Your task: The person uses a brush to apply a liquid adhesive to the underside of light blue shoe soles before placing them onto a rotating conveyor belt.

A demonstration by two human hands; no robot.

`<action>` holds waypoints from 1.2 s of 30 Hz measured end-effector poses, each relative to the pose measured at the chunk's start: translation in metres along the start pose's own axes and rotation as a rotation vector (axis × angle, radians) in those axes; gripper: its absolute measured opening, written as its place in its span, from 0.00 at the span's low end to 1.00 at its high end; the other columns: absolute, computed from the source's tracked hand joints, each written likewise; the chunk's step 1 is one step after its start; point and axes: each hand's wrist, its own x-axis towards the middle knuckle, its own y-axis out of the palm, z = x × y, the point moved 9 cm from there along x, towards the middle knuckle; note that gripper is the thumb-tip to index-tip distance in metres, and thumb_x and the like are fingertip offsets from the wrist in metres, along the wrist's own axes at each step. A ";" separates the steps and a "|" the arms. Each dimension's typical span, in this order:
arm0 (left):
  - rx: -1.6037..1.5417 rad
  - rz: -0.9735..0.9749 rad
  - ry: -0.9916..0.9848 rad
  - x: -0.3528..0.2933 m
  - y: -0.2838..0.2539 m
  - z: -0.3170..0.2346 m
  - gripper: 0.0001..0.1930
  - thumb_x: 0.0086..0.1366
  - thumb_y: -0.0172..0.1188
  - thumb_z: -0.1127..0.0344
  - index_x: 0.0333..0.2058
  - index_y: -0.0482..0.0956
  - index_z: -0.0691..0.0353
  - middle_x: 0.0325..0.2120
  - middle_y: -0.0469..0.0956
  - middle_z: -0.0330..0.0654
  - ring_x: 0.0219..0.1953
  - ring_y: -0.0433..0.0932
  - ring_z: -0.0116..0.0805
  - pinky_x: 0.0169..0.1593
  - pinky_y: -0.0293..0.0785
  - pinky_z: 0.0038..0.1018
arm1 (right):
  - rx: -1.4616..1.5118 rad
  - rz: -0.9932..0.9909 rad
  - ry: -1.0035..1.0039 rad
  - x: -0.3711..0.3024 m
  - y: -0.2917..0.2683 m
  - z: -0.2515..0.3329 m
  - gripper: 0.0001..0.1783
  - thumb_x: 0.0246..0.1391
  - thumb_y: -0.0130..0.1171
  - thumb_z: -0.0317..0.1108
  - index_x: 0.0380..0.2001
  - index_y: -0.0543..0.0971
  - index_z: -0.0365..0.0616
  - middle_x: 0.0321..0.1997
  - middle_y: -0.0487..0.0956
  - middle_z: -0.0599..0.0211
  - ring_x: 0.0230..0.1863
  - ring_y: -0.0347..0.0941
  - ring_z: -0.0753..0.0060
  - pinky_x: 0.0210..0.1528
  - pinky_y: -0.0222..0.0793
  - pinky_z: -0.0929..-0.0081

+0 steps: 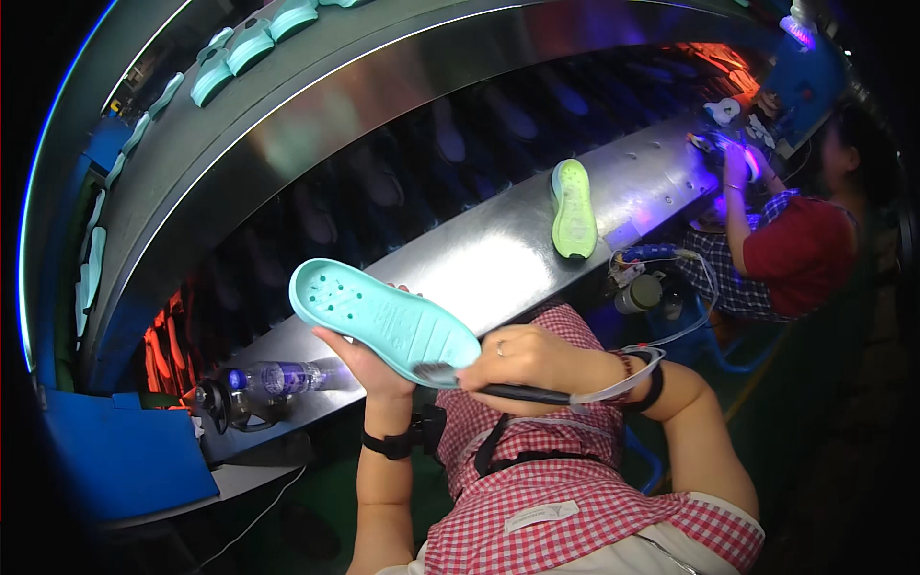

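My left hand (369, 362) holds a turquoise shoe sole (383, 311) from beneath, its hollow side up and the dotted end pointing to the far left. The palm and thumb lie along the sole's near edge, and fingertips show past the far edge. In my right hand (532, 359) is a brush with a black handle (527, 393), a clear tube running from its rear end. Its bristles (438, 374) touch the inner face of the sole at the near right end. A yellow-green sole (575, 216) lies on the metal ledge, beyond my right hand.
A metal ledge (479, 259) runs in front of a dark conveyor carrying several soles. More turquoise soles (251, 43) sit on the upper belt. Clear bottles (283, 379) lie at the left. A blue box (125, 450) stands lower left. A co-worker (795, 254) works at the right.
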 end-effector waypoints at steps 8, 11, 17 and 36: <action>-0.031 0.068 -0.035 -0.007 0.033 0.009 0.43 0.55 0.30 0.27 0.50 0.64 0.63 0.39 0.71 0.44 0.41 0.71 0.42 0.51 0.63 0.47 | 0.350 -0.003 0.371 0.022 -0.015 -0.022 0.11 0.42 0.63 0.26 0.33 0.79 0.38 0.29 0.79 0.62 0.30 0.76 0.70 0.35 0.69 0.78; -0.116 0.104 0.004 -0.004 0.027 0.005 0.44 0.54 0.32 0.26 0.51 0.63 0.62 0.40 0.71 0.45 0.42 0.71 0.43 0.52 0.63 0.46 | 0.311 0.060 0.030 0.016 -0.001 0.009 0.11 0.42 0.63 0.27 0.32 0.80 0.40 0.29 0.79 0.64 0.30 0.76 0.68 0.36 0.70 0.75; -0.127 0.097 0.035 -0.012 0.032 -0.001 0.45 0.54 0.31 0.26 0.52 0.63 0.62 0.38 0.73 0.45 0.42 0.72 0.43 0.53 0.62 0.46 | 0.452 0.043 0.465 0.002 -0.004 -0.035 0.11 0.42 0.63 0.26 0.34 0.79 0.39 0.31 0.79 0.63 0.32 0.76 0.73 0.35 0.71 0.78; -0.033 0.167 0.133 -0.004 0.044 -0.029 0.44 0.53 0.34 0.25 0.54 0.63 0.57 0.41 0.74 0.45 0.44 0.72 0.43 0.54 0.61 0.46 | 0.552 0.037 0.455 -0.015 -0.017 -0.047 0.12 0.44 0.61 0.25 0.36 0.79 0.38 0.34 0.79 0.60 0.34 0.75 0.76 0.36 0.70 0.80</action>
